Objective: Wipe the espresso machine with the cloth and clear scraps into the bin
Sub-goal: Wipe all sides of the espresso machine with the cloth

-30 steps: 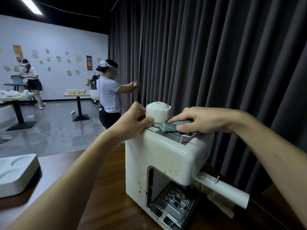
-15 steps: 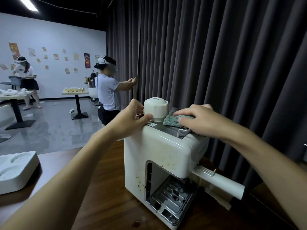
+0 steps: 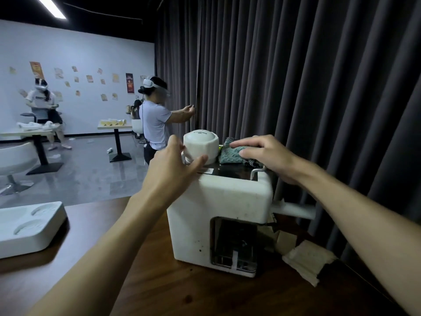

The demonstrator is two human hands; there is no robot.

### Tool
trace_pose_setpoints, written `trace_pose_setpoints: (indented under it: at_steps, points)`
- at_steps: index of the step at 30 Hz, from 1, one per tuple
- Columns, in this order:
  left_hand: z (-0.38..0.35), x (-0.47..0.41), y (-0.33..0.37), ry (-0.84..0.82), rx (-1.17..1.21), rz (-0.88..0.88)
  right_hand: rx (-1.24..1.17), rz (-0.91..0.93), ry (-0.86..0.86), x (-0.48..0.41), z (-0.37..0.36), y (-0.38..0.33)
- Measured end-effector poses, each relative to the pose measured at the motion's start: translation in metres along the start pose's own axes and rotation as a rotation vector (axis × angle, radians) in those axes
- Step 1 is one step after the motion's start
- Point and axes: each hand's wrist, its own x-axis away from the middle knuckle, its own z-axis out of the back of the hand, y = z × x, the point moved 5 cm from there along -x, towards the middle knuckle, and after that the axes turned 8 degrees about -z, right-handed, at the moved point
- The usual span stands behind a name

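While left hand [image 3: 173,165] grips the white cap [image 3: 200,144] to steady the espresso machine [image 3: 218,201], right hand [image 3: 268,156] clutches the cloth [image 3: 229,155] under its fingertips [image 3: 234,145] on the machine top, beside the cap; best w/ firm, flat, overlapping strokes.

Two bare forearms [image 3: 127,224], bare left hand [image 3: 168,169], bare right hand [image 3: 266,156], fingers [image 3: 246,142] seemingly slim.

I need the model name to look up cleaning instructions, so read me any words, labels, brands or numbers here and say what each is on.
Nothing here can be quoted.
White cap on the espresso machine: short line of print on top, too blurred to read.
Sticker on the machine's top: too small to read.
Posters on the far wall: blurred, unreadable.
Shirt of the person at far left: dark print, unreadable.
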Motion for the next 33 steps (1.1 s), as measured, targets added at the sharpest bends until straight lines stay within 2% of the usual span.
trace_pose_setpoints:
  at_steps: [4, 13, 23, 29, 33]
  points:
    - [0.000, 0.004, 0.007, 0.046, -0.020, 0.008, -0.034, -0.015, -0.061, -0.017, 0.002, 0.004]
    - [-0.009, 0.002, 0.023, 0.088, -0.071, 0.032, -0.099, 0.011, -0.073, -0.043, 0.010, 0.022]
    - [-0.007, 0.002, 0.045, 0.120, -0.287, 0.014, -0.130, 0.073, -0.128, -0.067, 0.014, 0.032]
    - [-0.001, 0.006, 0.034, 0.118, -0.336, 0.042, -0.135, 0.075, -0.236, -0.074, -0.003, 0.024]
    - [0.000, 0.004, 0.019, 0.056, -0.322, 0.039, -0.165, 0.133, -0.211, -0.070, -0.002, 0.019]
